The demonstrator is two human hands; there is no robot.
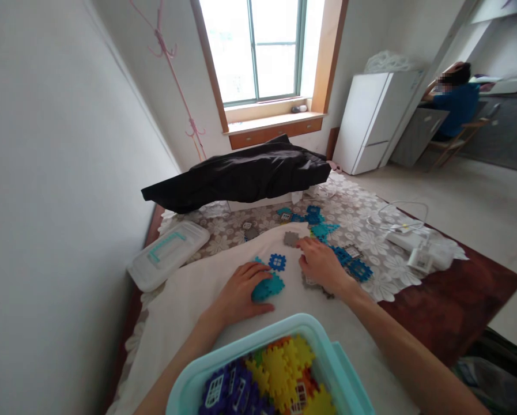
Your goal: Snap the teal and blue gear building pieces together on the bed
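My left hand rests on the white cloth with its fingers spread, the fingertips lying over turquoise interlocking plastic pieces. Just beyond them is a blue window piece. My right hand is closed, its fingertips at the edge of a flat grey interlocking piece. More grey pieces lie partly hidden under that hand. Close to me, a light turquoise tub holds purple pieces and yellow pieces, with some orange among them.
Loose blue pieces and turquoise ones are scattered on the floral tablecloth. A clear lid lies at left. A black cover spans the far side. Cables and a white box sit right. A person sits beyond the fridge.
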